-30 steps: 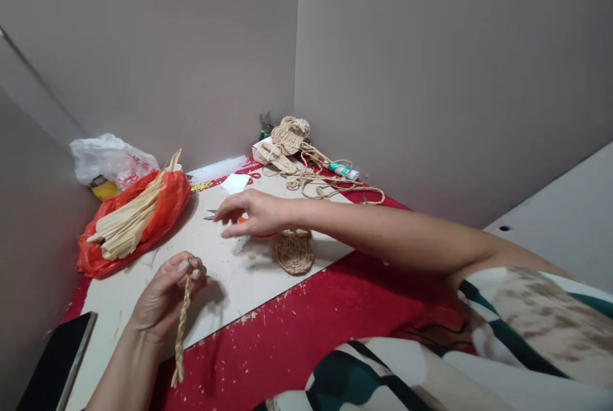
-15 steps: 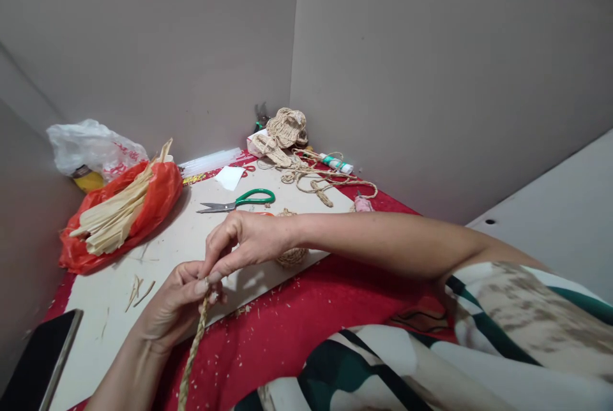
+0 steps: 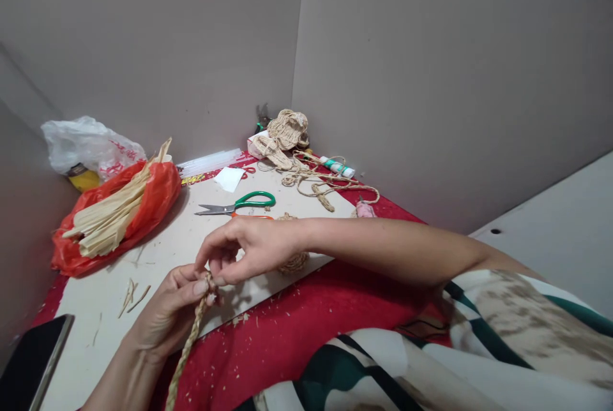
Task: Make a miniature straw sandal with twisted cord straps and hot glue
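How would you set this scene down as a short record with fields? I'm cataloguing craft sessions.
Left hand: holds a straw-coloured braid
Right hand: fingertips at the braid's upper end; firmness of grip unclear
Work surface: pale board over a red surface
Tool: scissors, a green handle loop showing, beyond the right hand
Material: pale dry strips in an orange-red bag
Partly hidden: coiled woven piece behind the right forearm

Fingers (image 3: pixel 211 242) pinching braided cord (image 3: pixel 188 344), scissors (image 3: pixel 232 209) beyond
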`<action>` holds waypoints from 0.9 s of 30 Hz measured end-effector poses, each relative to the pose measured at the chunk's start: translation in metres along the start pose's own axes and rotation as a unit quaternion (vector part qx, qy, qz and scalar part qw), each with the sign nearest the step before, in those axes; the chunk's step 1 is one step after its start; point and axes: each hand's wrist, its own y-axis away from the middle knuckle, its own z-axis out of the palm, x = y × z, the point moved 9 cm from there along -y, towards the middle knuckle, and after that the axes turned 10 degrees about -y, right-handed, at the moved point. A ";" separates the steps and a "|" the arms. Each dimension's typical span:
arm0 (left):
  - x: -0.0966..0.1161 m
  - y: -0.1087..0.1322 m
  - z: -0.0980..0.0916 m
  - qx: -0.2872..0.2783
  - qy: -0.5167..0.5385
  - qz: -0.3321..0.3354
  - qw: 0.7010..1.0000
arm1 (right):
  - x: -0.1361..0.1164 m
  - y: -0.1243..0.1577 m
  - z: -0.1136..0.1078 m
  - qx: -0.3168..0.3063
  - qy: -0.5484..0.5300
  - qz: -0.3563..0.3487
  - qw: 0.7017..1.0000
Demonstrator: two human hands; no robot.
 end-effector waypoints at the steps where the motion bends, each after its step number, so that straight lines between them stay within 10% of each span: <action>1: 0.000 0.000 -0.001 0.001 -0.002 0.001 1.000 | 0.003 0.000 0.000 -0.003 -0.021 0.008 1.000; 9: -0.004 0.002 0.005 -0.023 -0.029 -0.013 0.999 | 0.019 -0.002 0.005 -0.032 -0.131 0.048 0.990; 27: -0.002 0.007 0.013 -0.009 -0.006 -0.033 0.999 | 0.000 0.010 0.006 0.038 0.010 0.009 0.999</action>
